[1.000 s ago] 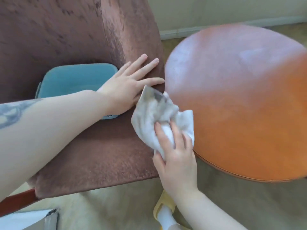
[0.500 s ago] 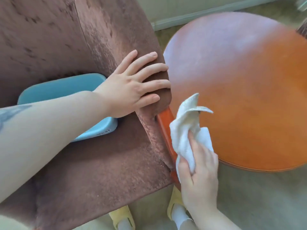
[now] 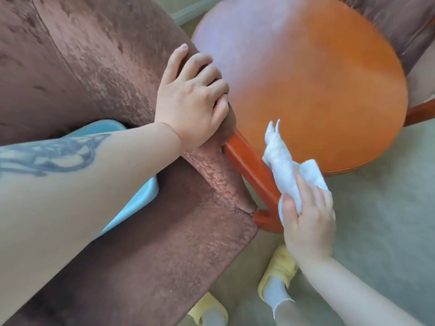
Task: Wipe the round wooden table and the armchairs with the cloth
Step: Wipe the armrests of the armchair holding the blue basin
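We see a light blue plastic thing (image 3: 138, 201) lying on the seat of the brown armchair (image 3: 98, 67), mostly hidden under our left forearm. The left hand (image 3: 190, 102) lies over the top of the upholstered arm with its fingers curled over the edge, holding nothing else. The right hand (image 3: 308, 222) is closed around the white cloth (image 3: 282, 158) and presses it on the orange wooden rail (image 3: 249, 165) of the chair. One tip of the cloth stands up in front of the round wooden table (image 3: 317, 78). The table edge is just beside the chair arm, so the gap there is narrow. A second armchair (image 3: 400, 22) stands behind the table. Two yellow slippers (image 3: 280, 267) stand on the pale carpet (image 3: 376, 208), which is open on the right.
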Demonstrator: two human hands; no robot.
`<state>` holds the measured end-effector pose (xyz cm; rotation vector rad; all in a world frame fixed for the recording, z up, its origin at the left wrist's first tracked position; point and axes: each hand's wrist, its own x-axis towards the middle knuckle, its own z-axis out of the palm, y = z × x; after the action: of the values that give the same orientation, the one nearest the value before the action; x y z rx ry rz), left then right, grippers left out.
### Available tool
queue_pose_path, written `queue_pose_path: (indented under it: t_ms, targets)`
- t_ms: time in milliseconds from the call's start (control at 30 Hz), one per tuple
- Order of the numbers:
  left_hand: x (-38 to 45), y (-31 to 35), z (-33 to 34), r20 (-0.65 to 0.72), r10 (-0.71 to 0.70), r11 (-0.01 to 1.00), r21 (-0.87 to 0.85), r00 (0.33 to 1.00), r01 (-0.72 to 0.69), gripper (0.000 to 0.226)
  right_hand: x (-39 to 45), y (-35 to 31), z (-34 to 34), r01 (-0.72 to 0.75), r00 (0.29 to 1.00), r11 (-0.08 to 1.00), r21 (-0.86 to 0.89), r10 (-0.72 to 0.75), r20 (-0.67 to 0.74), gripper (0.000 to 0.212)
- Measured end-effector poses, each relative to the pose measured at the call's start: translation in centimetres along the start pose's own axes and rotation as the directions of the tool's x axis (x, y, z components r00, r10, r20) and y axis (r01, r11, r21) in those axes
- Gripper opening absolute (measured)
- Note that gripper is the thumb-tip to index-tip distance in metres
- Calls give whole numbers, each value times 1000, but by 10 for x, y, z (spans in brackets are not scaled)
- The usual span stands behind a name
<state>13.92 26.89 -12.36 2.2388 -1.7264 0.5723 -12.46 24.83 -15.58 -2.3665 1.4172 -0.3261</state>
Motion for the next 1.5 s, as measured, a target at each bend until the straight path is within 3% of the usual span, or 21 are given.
queue_pose_path:
  t_ms: [133, 267, 400, 467, 500, 533, 567, 633, 700, 733, 833, 900, 1000, 1033, 1100, 1167, 1233, 1333, 1367, 1400, 1500]
  targets:
    - [0, 1, 4, 6, -31, 999, 14, 1000, 31, 41, 31, -12, 10, -452, 891, 886, 102, 444, 91, 37]
    - [-2, 7, 7, -27, -94, 995, 40, 995, 95, 43, 29, -94, 40, -151, 931, 988, -17, 137, -338, 41]
    - [-1, 9, 14, -110, -98, 995, 19, 989, 101, 41, -27, -21, 46, 127, 886, 948, -293, -242, -397, 53]
    - [-1, 6, 20, -126, -112, 994, -22, 986, 110, 38, -41, 26, 50, 91, 859, 986, -140, -149, -490, 45]
    - [-1, 4, 22, -125, -132, 991, -55, 983, 126, 37, -44, 36, 55, -6, 850, 998, 65, 39, -526, 42]
    - [0, 3, 25, -112, -156, 985, -90, 981, 146, 37, -41, 38, 59, -162, 787, 924, 346, 333, -520, 40]
    - [1, 3, 26, -89, -176, 979, -121, 980, 164, 38, -35, 37, 61, -318, 649, 707, 632, 648, -399, 36]
    - [2, 3, 27, -53, -194, 971, -150, 980, 184, 39, -26, 42, 67, -430, 338, 72, 900, 937, 86, 34]
    - [3, 5, 25, -55, -199, 972, -138, 978, 190, 38, -22, 52, 75, -471, 199, -441, 764, 791, 579, 25]
    - [2, 7, 23, -55, -202, 972, -133, 978, 193, 39, -22, 54, 76, -478, 120, -604, 638, 674, 728, 19]
    - [2, 9, 20, -46, -202, 973, -120, 978, 196, 40, -24, 49, 72, -377, -22, -807, 455, 499, 866, 20]
    - [2, 9, 18, -38, -212, 973, -105, 977, 207, 40, -26, 51, 50, -312, 50, -821, 479, 489, 871, 26]
    - [1, 13, 17, -65, -208, 977, -59, 976, 204, 42, -28, 41, 14, -420, 317, -705, 572, 476, 820, 14]
    - [1, 14, 16, -64, -207, 978, -47, 976, 205, 42, -32, 28, 12, -441, 367, -539, 718, 621, 692, 12]
    - [1, 16, 12, -42, -209, 977, -42, 977, 207, 43, -45, -4, 24, -522, 419, 173, 835, 905, 74, 33]
    - [1, 15, 10, -25, -191, 981, -27, 981, 190, 44, -63, -28, 57, -507, 483, 458, 730, 853, -200, 47]
    - [0, 16, 9, -13, -170, 985, -18, 985, 170, 44, -75, -35, 91, -607, 408, 369, 704, 905, -123, 52]
    - [-1, 16, 10, -37, -196, 980, -43, 980, 194, 44, -50, -42, 122, -820, 149, -51, 570, 943, 299, 59]
    - [-2, 18, 10, -43, -219, 974, -62, 975, 216, 44, -35, -48, 131, -855, 154, -55, 516, 923, 352, 58]
    - [-6, 21, 11, -58, -243, 968, -73, 968, 239, 42, -21, -55, 142, -871, 208, -3, 491, 904, 374, 56]
    - [-34, 39, 21, -150, -315, 943, -165, 937, 290, 42, -5, -73, 168, -800, 566, 462, 383, 794, 223, 54]
